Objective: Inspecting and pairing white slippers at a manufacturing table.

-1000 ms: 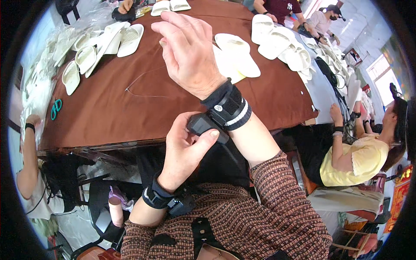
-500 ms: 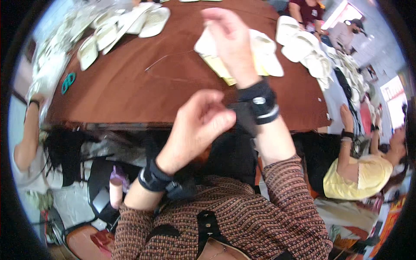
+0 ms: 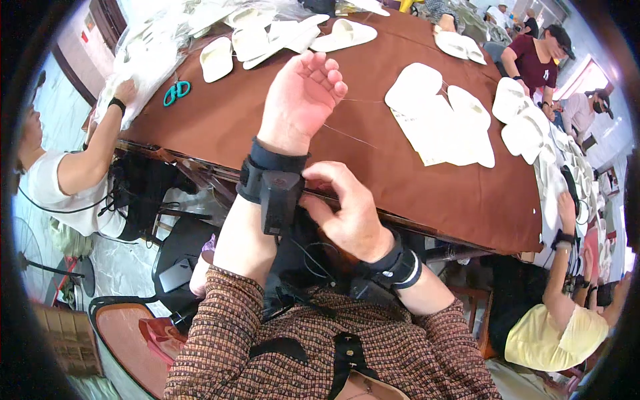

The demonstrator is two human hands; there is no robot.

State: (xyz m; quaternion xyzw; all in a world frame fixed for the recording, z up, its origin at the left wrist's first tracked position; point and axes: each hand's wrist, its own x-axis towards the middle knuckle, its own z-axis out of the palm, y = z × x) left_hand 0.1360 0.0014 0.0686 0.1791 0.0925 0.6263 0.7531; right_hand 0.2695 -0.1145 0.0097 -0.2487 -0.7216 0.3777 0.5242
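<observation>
My left hand (image 3: pixel 301 103) is raised over the near edge of the table, palm showing, fingers loosely curled and holding nothing. A black wristband with a black box-shaped device (image 3: pixel 280 200) is around that wrist. My right hand (image 3: pixel 350 213) is beside this device, thumb and forefinger apart at the band's edge; whether they touch it I cannot tell. Another black wristband (image 3: pixel 393 263) is around my right wrist. Beyond my hands, white slippers (image 3: pixel 417 87) lie with flat white pieces on the brown tabletop (image 3: pixel 333 167). A thin thread (image 3: pixel 350 137) trails near my left hand.
Teal-handled scissors (image 3: pixel 177 93) lie at the left, near more white slippers (image 3: pixel 250 43) and clear plastic (image 3: pixel 150 60). Another person's arm (image 3: pixel 100 147) reaches in at the left. At the right are stacked slippers (image 3: pixel 523 130) and a person in yellow (image 3: pixel 560 333).
My right hand has come down from its raised position, and my left hand has risen. Earlier my left hand was near the right wristband; now my right is at the left one. The view has shifted.
</observation>
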